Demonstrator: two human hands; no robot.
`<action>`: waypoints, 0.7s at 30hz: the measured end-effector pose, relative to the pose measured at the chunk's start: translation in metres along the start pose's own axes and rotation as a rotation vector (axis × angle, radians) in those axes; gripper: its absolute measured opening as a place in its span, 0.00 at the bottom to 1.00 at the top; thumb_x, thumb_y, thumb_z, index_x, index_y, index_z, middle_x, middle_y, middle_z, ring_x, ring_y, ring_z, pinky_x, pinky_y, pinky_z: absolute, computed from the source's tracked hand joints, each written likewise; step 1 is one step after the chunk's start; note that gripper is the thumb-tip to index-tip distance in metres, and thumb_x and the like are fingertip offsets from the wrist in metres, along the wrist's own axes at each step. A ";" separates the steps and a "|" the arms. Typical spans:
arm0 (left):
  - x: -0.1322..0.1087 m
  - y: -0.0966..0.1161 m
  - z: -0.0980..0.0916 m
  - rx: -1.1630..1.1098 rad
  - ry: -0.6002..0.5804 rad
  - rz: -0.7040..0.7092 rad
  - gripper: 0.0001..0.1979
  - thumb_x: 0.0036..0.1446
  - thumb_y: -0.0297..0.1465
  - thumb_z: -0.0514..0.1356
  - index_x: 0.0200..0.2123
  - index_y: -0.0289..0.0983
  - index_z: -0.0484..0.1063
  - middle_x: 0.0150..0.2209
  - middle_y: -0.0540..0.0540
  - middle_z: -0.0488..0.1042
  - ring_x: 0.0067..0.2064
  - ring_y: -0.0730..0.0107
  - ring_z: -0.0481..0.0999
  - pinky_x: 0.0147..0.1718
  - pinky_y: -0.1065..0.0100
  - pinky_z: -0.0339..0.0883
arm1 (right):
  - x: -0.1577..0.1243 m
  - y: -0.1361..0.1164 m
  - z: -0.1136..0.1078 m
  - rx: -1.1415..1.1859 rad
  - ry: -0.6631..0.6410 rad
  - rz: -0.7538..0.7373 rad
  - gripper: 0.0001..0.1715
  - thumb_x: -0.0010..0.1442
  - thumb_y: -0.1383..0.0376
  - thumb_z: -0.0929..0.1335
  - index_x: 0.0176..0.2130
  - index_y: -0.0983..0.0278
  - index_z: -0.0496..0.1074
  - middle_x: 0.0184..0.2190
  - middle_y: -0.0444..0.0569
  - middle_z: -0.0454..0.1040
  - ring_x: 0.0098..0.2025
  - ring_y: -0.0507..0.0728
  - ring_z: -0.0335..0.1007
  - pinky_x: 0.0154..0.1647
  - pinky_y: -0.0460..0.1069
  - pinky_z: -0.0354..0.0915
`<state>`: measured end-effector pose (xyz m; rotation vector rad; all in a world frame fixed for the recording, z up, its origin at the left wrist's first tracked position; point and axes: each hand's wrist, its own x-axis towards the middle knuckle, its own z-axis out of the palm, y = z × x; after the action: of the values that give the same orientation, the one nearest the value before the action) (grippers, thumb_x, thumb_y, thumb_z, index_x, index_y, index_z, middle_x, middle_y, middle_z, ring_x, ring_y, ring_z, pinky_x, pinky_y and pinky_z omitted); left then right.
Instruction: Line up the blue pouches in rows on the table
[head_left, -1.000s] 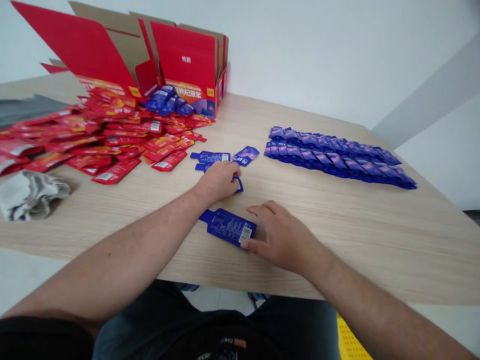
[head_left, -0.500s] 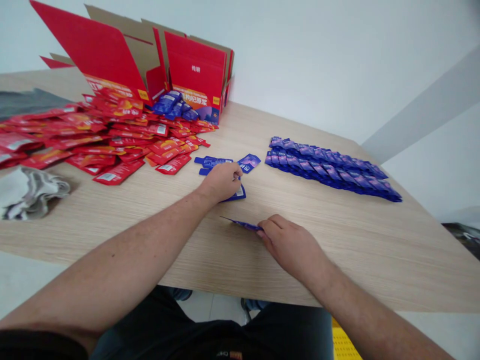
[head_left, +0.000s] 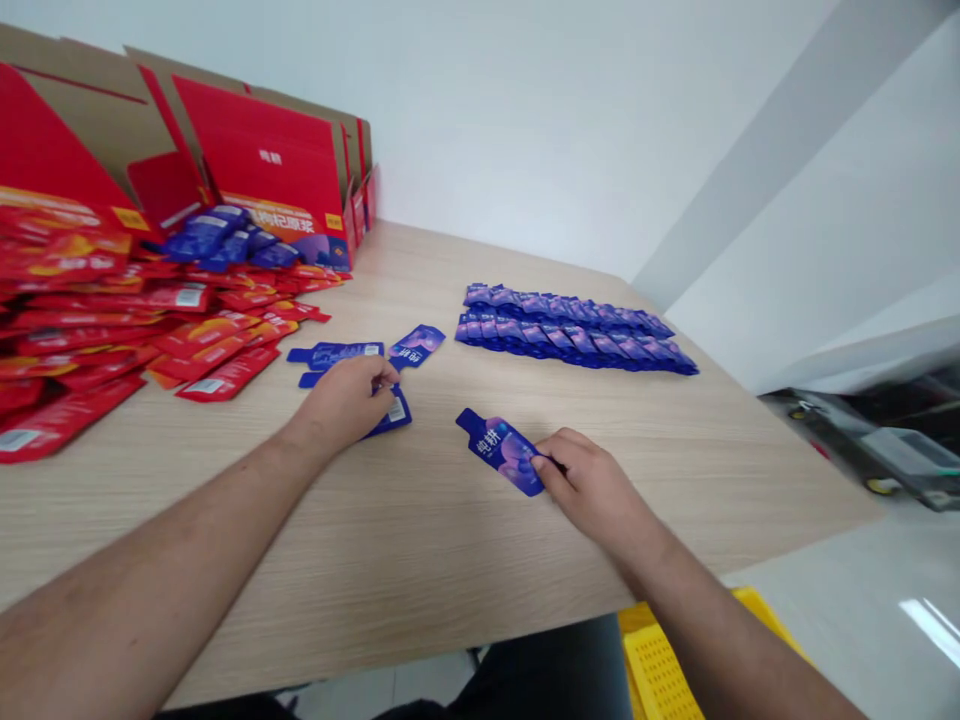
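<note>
My right hand [head_left: 589, 485] pinches one end of a blue pouch [head_left: 504, 452], its printed face turned up above the table. My left hand [head_left: 349, 400] is over several loose blue pouches, its fingers closed at their edge; what it grips, if anything, is hidden. One loose pouch [head_left: 417, 346] lies just beyond its fingertips, and another [head_left: 391, 412] is partly under the hand. To the right, blue pouches overlap in two long rows, a back row [head_left: 562, 305] and a front row [head_left: 577, 343].
Red pouches [head_left: 90, 330] are heaped at the left, with a few blue pouches [head_left: 225, 238] on top. Behind them stand open red cartons [head_left: 262, 150]. A yellow basket [head_left: 664, 670] is below the table's [head_left: 420, 560] front edge; a dark object [head_left: 892, 440] is beyond its right side.
The view has swung to the right. The pouch in my right hand has turned from edge-on to showing its printed face. My left hand stays over the loose pouches.
</note>
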<state>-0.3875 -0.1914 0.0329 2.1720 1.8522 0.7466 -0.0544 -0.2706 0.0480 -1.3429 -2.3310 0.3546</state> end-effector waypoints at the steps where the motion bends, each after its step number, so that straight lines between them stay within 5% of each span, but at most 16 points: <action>1: 0.000 0.001 -0.001 0.007 -0.004 -0.005 0.12 0.51 0.32 0.57 0.37 0.40 0.78 0.39 0.45 0.82 0.41 0.57 0.80 0.46 0.61 0.74 | 0.000 0.005 -0.004 0.049 -0.003 0.053 0.14 0.70 0.65 0.63 0.36 0.61 0.76 0.32 0.48 0.76 0.35 0.56 0.75 0.38 0.51 0.70; 5: -0.001 0.008 -0.006 0.022 -0.039 -0.032 0.13 0.53 0.33 0.55 0.38 0.40 0.77 0.40 0.45 0.82 0.42 0.57 0.80 0.45 0.61 0.74 | 0.001 0.025 -0.018 0.306 -0.014 0.345 0.12 0.67 0.58 0.65 0.34 0.60 0.72 0.26 0.43 0.75 0.22 0.53 0.72 0.27 0.48 0.67; 9: -0.003 0.015 -0.012 0.030 -0.077 -0.059 0.15 0.56 0.35 0.53 0.40 0.38 0.77 0.42 0.44 0.82 0.43 0.57 0.80 0.47 0.60 0.73 | 0.000 0.053 -0.033 0.468 0.064 0.490 0.15 0.62 0.51 0.68 0.34 0.60 0.69 0.20 0.40 0.73 0.21 0.53 0.72 0.25 0.47 0.67; 14: -0.003 0.011 -0.010 0.030 -0.069 -0.104 0.15 0.56 0.39 0.53 0.40 0.41 0.77 0.43 0.47 0.82 0.44 0.58 0.80 0.46 0.62 0.73 | -0.003 0.109 -0.062 0.509 0.296 0.585 0.22 0.58 0.47 0.72 0.34 0.61 0.69 0.19 0.41 0.73 0.19 0.51 0.69 0.23 0.46 0.67; 21: -0.004 0.012 -0.010 0.023 -0.011 -0.186 0.14 0.52 0.43 0.53 0.33 0.46 0.76 0.37 0.54 0.82 0.37 0.57 0.79 0.41 0.57 0.74 | 0.012 0.222 -0.138 0.487 0.717 0.804 0.14 0.58 0.58 0.74 0.32 0.62 0.68 0.19 0.40 0.67 0.20 0.49 0.65 0.23 0.45 0.70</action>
<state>-0.3828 -0.1989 0.0460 1.9770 2.0320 0.6768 0.1753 -0.1483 0.0789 -1.7099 -0.9883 0.5164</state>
